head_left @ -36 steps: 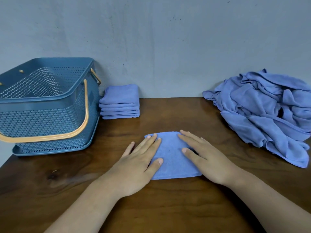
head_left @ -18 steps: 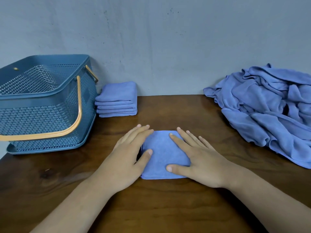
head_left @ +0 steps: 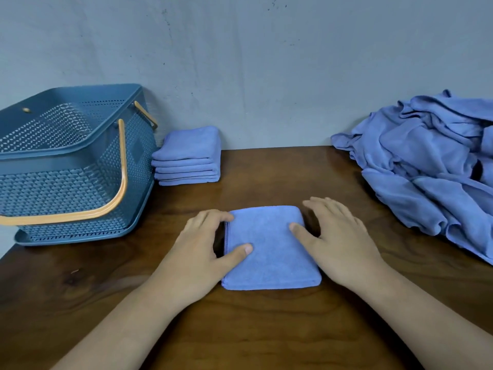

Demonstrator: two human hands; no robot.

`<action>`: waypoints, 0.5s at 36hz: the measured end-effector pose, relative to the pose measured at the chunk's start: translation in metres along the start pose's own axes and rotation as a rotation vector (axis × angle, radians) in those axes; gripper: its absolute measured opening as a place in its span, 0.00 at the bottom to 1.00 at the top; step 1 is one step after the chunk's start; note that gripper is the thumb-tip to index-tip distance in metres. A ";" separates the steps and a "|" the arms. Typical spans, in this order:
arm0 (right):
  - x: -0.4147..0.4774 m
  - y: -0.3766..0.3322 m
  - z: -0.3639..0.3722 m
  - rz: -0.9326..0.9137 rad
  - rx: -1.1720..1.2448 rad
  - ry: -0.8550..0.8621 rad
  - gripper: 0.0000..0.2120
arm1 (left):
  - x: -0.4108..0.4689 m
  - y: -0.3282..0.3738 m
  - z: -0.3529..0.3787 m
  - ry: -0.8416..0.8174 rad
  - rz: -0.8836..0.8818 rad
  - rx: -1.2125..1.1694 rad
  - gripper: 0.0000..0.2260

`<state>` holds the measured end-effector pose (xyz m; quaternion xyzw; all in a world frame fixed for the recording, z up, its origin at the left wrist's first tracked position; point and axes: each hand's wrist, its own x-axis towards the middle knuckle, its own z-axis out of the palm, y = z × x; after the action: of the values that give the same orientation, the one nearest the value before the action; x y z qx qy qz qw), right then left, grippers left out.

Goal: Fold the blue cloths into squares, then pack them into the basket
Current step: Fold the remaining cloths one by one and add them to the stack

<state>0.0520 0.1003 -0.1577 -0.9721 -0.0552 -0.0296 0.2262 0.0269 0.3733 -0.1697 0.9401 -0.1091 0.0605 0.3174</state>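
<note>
One head-worn view looks forward and down, close over the dark brown wooden table, facing the grey wall.

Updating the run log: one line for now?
left hand: grips folded cloth, left edge | right hand: grips its right edge | folded stack: beside basket
</note>
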 end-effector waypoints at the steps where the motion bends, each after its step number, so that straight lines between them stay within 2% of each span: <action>1: 0.002 0.000 0.001 0.042 -0.043 -0.005 0.34 | 0.000 -0.001 0.001 -0.010 -0.031 0.008 0.32; 3: 0.005 -0.003 0.003 0.078 -0.032 -0.010 0.34 | 0.002 0.000 0.001 -0.015 -0.073 0.020 0.38; 7: 0.008 -0.008 0.007 0.094 0.108 0.001 0.19 | 0.004 0.000 0.002 -0.032 -0.131 0.004 0.43; 11: 0.007 -0.019 0.005 0.119 0.552 -0.018 0.09 | 0.003 0.000 0.003 -0.064 -0.158 -0.014 0.46; 15: -0.001 -0.034 -0.002 0.024 0.779 -0.008 0.13 | 0.002 0.002 -0.001 -0.064 -0.198 -0.172 0.47; 18: -0.005 -0.044 -0.012 -0.115 0.819 0.007 0.19 | 0.005 0.007 -0.007 -0.010 -0.251 -0.548 0.46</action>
<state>0.0409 0.1336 -0.1281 -0.7970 -0.1157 -0.0211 0.5924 0.0300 0.3711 -0.1588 0.8259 -0.0056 -0.0155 0.5636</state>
